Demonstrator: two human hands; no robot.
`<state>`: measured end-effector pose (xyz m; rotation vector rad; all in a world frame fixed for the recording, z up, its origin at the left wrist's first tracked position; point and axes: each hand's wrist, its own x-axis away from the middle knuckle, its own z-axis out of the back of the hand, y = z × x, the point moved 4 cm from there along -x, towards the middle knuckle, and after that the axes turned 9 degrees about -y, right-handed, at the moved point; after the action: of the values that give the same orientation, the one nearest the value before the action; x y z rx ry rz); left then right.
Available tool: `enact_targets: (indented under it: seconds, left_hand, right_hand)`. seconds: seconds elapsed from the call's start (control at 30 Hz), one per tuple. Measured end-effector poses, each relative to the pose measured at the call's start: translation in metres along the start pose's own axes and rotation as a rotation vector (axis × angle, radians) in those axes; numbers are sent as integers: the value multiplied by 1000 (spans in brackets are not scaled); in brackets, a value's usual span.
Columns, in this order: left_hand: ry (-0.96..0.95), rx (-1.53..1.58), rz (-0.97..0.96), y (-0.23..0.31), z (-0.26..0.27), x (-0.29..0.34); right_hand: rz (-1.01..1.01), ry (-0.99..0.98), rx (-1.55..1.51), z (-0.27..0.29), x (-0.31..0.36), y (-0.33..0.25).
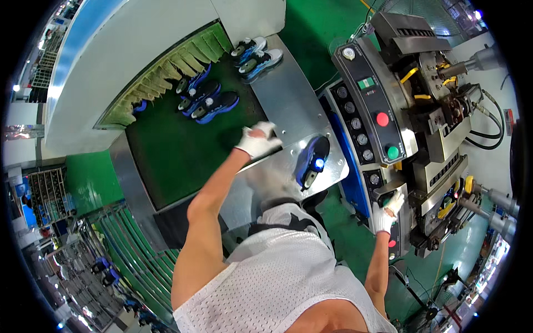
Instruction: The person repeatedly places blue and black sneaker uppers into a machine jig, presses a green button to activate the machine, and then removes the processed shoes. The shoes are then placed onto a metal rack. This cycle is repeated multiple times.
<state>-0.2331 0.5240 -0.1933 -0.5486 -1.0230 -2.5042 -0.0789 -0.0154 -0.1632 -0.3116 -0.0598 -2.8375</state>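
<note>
My left hand (260, 140), in a white glove with bare fingertips, is held over the conveyor's near edge, fingers curled in, and I see nothing in it. My right hand (387, 213), gloved the same way, reaches to the lower front of the machine (383, 111) with its fingers apart. Whether it touches the panel I cannot tell. Between my hands a dark shoe with a blue sole (312, 162) lies on the metal tabletop (272, 180), a bright glint on it.
Several blue-soled shoes (214, 105) sit on the green conveyor belt (177, 161) by a fringed tunnel opening (166, 72). A lighter pair of shoes (258, 58) stands at the far metal edge. Gauges and a red button (382, 119) line the machine. Racks stand at left.
</note>
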Motion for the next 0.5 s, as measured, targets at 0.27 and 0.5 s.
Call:
enact_targets:
  seconds: [0.27, 0.5]
  left_hand:
    - [300, -476, 273, -196, 139, -23]
    - [216, -431, 312, -194, 62, -7]
  right_hand:
    - [-102, -156, -238, -24, 74, -42]
    - [-205, -540, -192, -5, 93, -93]
